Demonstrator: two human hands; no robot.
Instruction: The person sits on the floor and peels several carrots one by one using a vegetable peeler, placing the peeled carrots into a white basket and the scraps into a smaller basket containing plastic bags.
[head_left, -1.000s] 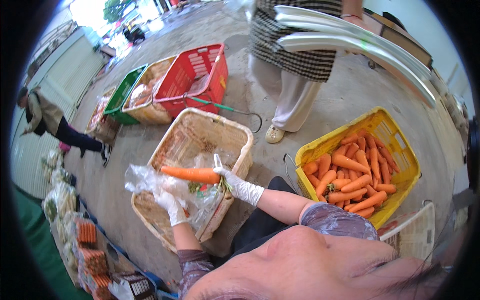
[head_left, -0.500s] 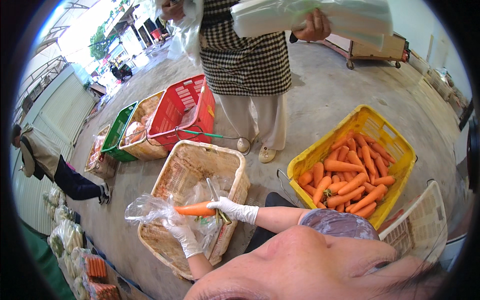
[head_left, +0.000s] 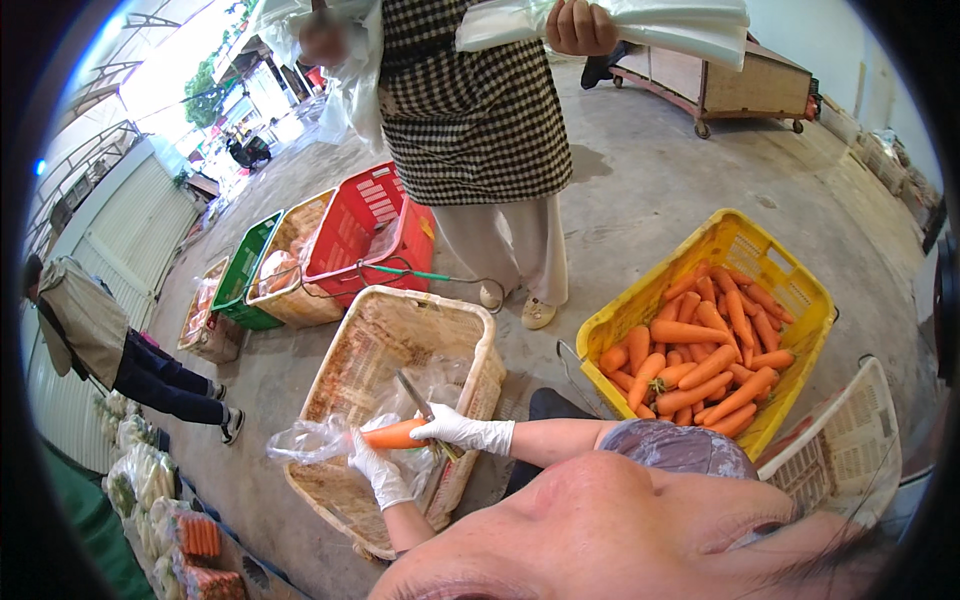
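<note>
Over the dirty cream crate (head_left: 482, 372), my gloved left hand (head_left: 378, 475) is closed around the tapered end of an orange carrot (head_left: 392, 437). Clear plastic (head_left: 308, 440) trails leftward from that hand; how much of the carrot it covers I cannot tell. My gloved right hand (head_left: 456, 428) is closed on a knife (head_left: 411, 390) at the carrot's thick end, and its fingers touch the carrot. The blade points up and away. Greenish stalk bits show just under the right hand. Crumpled clear plastic (head_left: 440, 375) lies inside the crate.
A yellow crate (head_left: 588, 330) heaped with carrots stands at the right. Red (head_left: 345, 235), cream and green crates line up at the far left. Opposite me a person in a checked apron (head_left: 475, 130) holds plastic bags. Another person (head_left: 95, 315) stands left, near bagged vegetables (head_left: 140, 475).
The carrot and both hands have shifted slightly, and the trailing plastic is drawn in closer. Opposite me, the person's bags have moved left. The person at the left has turned and straightened up.
</note>
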